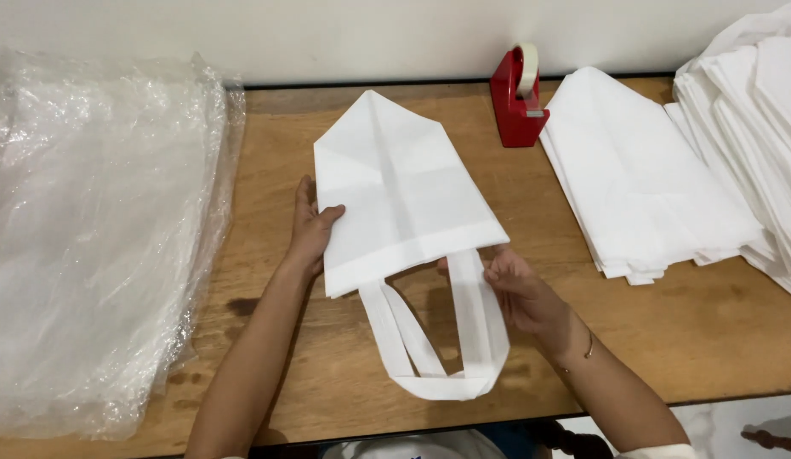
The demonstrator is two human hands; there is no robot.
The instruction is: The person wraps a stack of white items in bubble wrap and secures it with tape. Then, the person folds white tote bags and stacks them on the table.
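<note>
A white non-woven fabric bag (404, 187) lies flat on the wooden table (693, 323), its folded point toward the wall and its two loop handles (438, 348) hanging toward me. My left hand (312, 228) grips the bag's left edge, thumb on top. At the bag's lower right corner my right hand (519, 289) pinches the fabric where a handle strap joins.
A large clear plastic sack (89, 229) of white material fills the table's left side. A red tape dispenser (519, 98) stands at the back. Right of it lie a stack of folded white bags (642, 178) and a bigger heap (753, 127).
</note>
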